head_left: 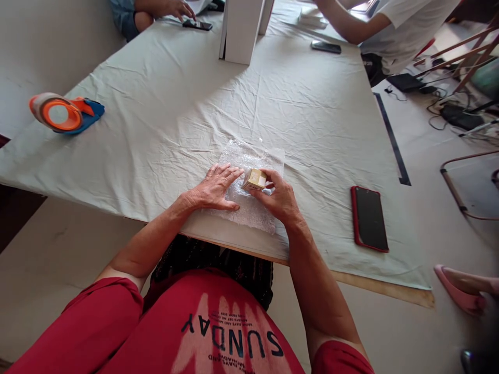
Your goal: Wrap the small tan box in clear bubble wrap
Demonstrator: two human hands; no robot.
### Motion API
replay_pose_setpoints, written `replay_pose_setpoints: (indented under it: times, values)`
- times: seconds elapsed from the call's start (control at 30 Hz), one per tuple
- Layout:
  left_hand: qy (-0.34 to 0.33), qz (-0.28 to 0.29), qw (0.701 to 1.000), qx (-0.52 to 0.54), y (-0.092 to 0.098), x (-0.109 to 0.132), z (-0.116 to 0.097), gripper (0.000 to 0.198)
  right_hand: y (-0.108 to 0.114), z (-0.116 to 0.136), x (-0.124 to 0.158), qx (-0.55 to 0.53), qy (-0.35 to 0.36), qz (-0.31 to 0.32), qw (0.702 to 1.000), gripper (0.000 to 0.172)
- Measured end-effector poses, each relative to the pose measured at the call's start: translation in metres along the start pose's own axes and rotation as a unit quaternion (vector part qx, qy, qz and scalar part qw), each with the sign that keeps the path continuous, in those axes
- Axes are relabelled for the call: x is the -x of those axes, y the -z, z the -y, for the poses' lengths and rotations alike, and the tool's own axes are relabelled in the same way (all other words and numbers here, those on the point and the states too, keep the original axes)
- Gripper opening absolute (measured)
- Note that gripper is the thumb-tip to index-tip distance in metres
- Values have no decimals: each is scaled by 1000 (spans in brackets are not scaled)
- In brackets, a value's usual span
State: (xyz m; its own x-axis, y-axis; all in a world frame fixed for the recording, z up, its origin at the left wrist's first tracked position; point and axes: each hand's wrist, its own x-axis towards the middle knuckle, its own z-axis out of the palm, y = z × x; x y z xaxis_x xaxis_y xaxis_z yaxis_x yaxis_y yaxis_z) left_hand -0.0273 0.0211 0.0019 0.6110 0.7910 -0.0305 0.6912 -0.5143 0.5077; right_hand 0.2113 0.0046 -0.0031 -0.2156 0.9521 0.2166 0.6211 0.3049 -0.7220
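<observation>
The draped table bears bubble wrap, a tape dispenser, a red-cased phone, perhaps a carton.

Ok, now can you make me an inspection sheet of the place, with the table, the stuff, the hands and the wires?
Surface: wrinkled pale cloth, wooden edge showing.
Job's things: small cardboard box over bubble wrap.
Clutter: orange-and-blue tape dispenser, red-cased phone, two farther phones, tall white box.
Hands: left hand spread on the bubble wrap; right hand grips the small cardboard box.
Cables: dark cables on the floor, right.
Surroundings: person in white, another person's hand, pink shoe.
</observation>
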Motion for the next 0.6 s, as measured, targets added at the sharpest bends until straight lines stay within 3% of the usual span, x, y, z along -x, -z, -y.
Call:
replay_pose_setpoints:
  times: [0.17,0.37,0.6]
  values:
    - [11,6,1000,-3,1,0,-2,111,-6,6,1,70,31,39,996,45]
    - [3,-1,1000,4,2,0,-2,102,-8,3,1,95,37,50,994,48]
    - [-20,-90,995,36,7,0,-5,78,5,5,6,2,13,53,999,68]
